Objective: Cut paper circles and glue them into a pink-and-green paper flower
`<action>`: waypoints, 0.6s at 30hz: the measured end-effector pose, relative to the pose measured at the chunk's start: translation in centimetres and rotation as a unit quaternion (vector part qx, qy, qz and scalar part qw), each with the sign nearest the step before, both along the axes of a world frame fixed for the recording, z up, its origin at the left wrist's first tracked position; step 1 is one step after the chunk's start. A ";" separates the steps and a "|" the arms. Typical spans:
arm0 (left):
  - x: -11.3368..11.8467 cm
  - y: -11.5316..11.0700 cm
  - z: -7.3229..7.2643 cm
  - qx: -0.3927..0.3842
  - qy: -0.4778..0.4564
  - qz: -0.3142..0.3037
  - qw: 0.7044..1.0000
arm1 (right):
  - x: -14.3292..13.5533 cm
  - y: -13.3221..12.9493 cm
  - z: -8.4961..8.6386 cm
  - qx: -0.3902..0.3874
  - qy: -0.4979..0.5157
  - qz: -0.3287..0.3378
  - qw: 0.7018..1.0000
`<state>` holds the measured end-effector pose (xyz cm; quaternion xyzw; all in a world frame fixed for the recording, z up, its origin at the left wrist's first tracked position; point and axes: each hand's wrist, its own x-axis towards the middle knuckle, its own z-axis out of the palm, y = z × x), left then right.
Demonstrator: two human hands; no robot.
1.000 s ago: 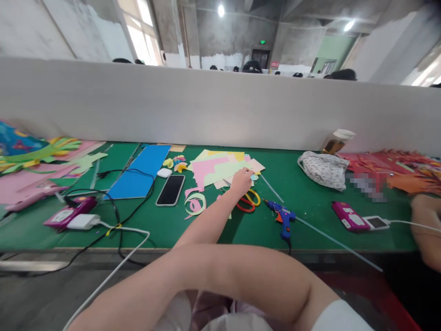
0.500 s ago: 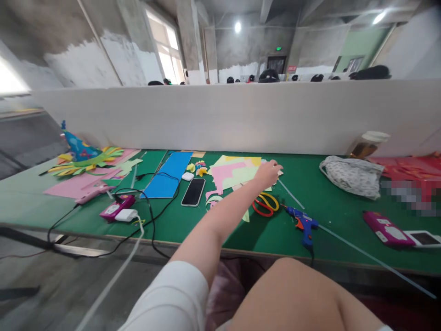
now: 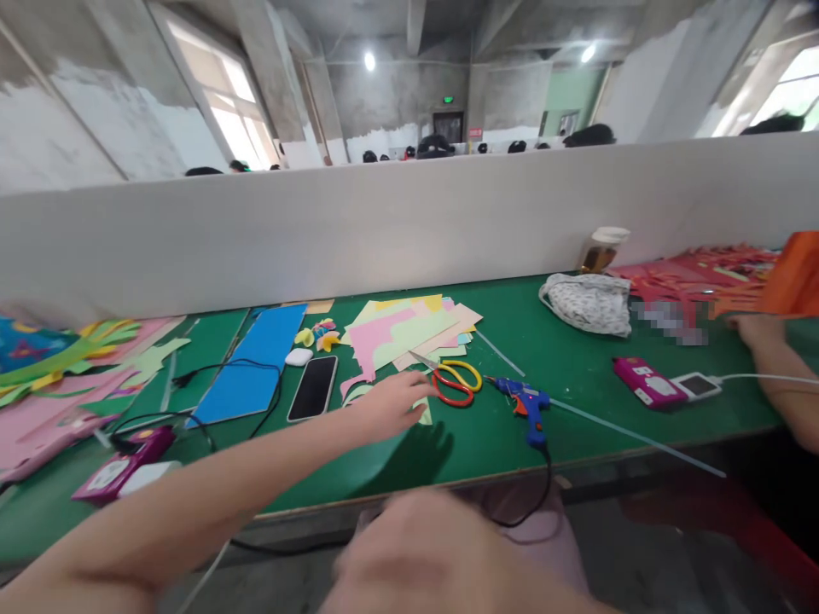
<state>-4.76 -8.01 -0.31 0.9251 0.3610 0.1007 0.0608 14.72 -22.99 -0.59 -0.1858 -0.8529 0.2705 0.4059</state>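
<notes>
My left hand (image 3: pixel 397 405) reaches in from the left over the front of the table. Its fingers are apart with nothing in them, and a shadow falls below. Just beyond the fingertips lie scissors (image 3: pixel 457 383) with red and yellow handles, their blades on a pile of coloured paper scraps (image 3: pixel 403 327). To the right of the scissors is a blue glue gun (image 3: pixel 525 404), a clear glue stick (image 3: pixel 630 437) behind it. Low in the view, near my lap, my right hand (image 3: pixel 422 546) is smeared by motion, its fingers indistinct.
A phone (image 3: pixel 313 388), a white earphone case (image 3: pixel 299 357) and blue sheet (image 3: pixel 252 367) lie left. Cables run to a purple power strip (image 3: pixel 124 465). Right are a cloth pouch (image 3: pixel 589 304), a jar (image 3: pixel 602 249) and another person's hand (image 3: pixel 758 333). A white partition (image 3: pixel 384 222) stands behind.
My left hand has drawn back from the paper pile towards the table's front, uncovering the scissors' blades. The view has swung right, and another person's arm now shows.
</notes>
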 end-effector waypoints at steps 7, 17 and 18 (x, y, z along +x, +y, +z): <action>-3.1 -0.3 -5.9 -0.029 -0.023 0.194 0.980 | 10.4 8.7 -8.2 -0.297 0.038 -0.552 0.778; -2.5 3.3 -7.9 -0.022 -0.064 0.240 0.969 | 9.5 8.2 -9.7 -0.329 0.010 -0.541 0.774; -2.5 3.2 -8.0 -0.018 -0.061 0.234 0.970 | 9.2 8.2 -9.5 -0.327 0.011 -0.543 0.774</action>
